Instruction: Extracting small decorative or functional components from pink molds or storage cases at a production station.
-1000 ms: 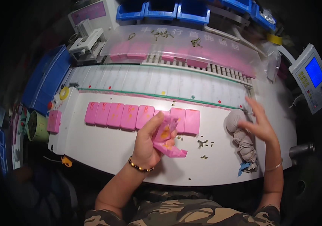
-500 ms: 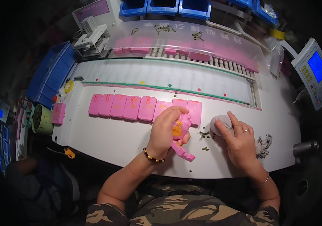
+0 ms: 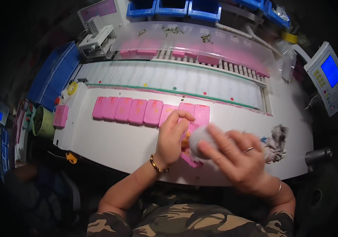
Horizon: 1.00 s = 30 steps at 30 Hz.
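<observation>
Left fingers: I have them curled around a bent, orange-stained pink piece, nearer me than the row of pink blocks.
Right fingers: I grip a round grey bundle, close by the pink piece; I can't tell whether they touch.
Crumpled grey cloth: right of the row.
Tabletop: white, under the row.

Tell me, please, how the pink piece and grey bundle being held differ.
The pink piece has an orange-yellow patch; the grey bundle looks plain. The pink piece is irregular, the grey bundle's end rounded. The left hand holds the pink piece, the right hand the grey bundle. Both are above the white table.
</observation>
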Available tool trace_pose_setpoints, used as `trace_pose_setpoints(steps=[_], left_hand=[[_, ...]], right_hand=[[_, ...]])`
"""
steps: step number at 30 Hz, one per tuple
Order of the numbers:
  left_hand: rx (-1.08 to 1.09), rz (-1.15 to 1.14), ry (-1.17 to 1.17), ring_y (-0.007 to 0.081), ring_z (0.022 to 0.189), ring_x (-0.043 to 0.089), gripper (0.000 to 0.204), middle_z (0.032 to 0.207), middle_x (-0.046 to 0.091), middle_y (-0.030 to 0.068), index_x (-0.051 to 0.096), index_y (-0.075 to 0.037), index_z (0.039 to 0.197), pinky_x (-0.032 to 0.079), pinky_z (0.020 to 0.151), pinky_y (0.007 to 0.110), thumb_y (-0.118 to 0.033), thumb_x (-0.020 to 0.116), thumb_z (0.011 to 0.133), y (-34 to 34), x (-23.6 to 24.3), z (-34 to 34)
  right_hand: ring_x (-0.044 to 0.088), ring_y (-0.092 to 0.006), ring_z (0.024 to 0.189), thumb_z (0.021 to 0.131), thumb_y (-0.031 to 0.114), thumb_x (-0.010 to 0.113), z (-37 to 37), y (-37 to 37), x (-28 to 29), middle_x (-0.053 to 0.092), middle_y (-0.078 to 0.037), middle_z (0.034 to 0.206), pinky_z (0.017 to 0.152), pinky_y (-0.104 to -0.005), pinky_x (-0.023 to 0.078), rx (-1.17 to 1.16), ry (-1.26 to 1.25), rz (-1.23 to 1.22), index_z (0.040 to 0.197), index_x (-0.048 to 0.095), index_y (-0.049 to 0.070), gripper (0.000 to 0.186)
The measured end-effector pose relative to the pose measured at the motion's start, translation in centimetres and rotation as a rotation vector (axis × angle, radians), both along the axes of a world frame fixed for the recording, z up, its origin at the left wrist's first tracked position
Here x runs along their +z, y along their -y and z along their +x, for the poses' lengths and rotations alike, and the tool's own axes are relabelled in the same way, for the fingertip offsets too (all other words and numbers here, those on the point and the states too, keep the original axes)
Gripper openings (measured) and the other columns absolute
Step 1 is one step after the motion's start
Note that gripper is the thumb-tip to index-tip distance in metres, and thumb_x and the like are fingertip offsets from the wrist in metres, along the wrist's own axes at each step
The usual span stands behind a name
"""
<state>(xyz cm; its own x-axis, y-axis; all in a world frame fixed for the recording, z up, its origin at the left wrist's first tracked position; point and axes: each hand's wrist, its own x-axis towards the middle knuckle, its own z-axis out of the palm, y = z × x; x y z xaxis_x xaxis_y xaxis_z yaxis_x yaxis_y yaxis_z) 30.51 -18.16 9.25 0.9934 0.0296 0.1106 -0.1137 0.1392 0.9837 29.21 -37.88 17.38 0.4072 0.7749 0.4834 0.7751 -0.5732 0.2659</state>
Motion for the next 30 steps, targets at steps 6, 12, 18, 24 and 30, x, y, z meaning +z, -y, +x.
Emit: trace_pose_setpoints(steps=[6, 12, 18, 24, 30], left_hand=[[-0.052, -0.22, -0.083, 0.0057, 0.051, 0.047, 0.016, 0.07, 0.054, 0.0011, 0.052, -0.004, 0.103, 0.04, 0.046, 0.021, -0.013, 0.042, 0.095, 0.1, 2.4, 0.0], [-0.004, -0.175, -0.037, 0.0023, 0.063, 0.043, 0.014, 0.078, 0.051, -0.0019, 0.052, -0.004, 0.103, 0.037, 0.055, 0.021, -0.012, 0.044, 0.095, -0.2, 1.6, -0.4], [0.006, -0.131, 0.146, 0.0034, 0.053, 0.041, 0.012, 0.065, 0.046, -0.0024, 0.047, -0.004, 0.106, 0.035, 0.051, 0.019, -0.012, 0.042, 0.097, 0.5, 2.1, 0.7], [0.039, -0.182, 0.04, 0.008, 0.052, 0.052, 0.013, 0.068, 0.054, 0.0038, 0.041, -0.004, 0.107, 0.044, 0.052, 0.022, -0.01, 0.045, 0.097, -1.1, 2.8, 0.2], [0.09, -0.478, -0.201, 0.0208, 0.056, 0.063, 0.036, 0.071, 0.06, 0.0087, 0.044, -0.008, 0.104, 0.054, 0.048, 0.032, -0.043, 0.038, 0.101, -2.8, 1.8, 2.0]], right_hand=[[0.054, -0.0149, 0.087, 0.083, 0.022, 0.064, -1.6, -2.2, -0.2, 0.066, -0.001, 0.122, 0.075, -0.0235, 0.04, -0.035, 0.069, 0.081, 0.117, 0.068, 0.022, 0.035], [0.053, -0.0143, 0.088, 0.082, 0.022, 0.062, -0.5, -0.9, 0.1, 0.063, 0.0, 0.125, 0.075, -0.0262, 0.038, 0.009, -0.046, -0.02, 0.119, 0.067, 0.023, 0.037], [0.054, -0.0157, 0.089, 0.084, 0.02, 0.057, -1.9, -2.5, -0.6, 0.064, 0.0, 0.126, 0.074, -0.025, 0.038, -0.033, 0.145, 0.029, 0.12, 0.067, 0.02, 0.038], [0.053, -0.016, 0.089, 0.079, 0.02, 0.059, -1.0, -0.2, -1.8, 0.061, -0.001, 0.13, 0.078, -0.0271, 0.039, -0.03, -0.057, -0.064, 0.122, 0.065, 0.018, 0.044], [0.055, -0.0203, 0.09, 0.073, 0.004, 0.061, 1.9, 4.6, -3.5, 0.058, -0.007, 0.133, 0.081, -0.0326, 0.039, -0.379, -0.155, -0.046, 0.124, 0.062, 0.012, 0.052]])
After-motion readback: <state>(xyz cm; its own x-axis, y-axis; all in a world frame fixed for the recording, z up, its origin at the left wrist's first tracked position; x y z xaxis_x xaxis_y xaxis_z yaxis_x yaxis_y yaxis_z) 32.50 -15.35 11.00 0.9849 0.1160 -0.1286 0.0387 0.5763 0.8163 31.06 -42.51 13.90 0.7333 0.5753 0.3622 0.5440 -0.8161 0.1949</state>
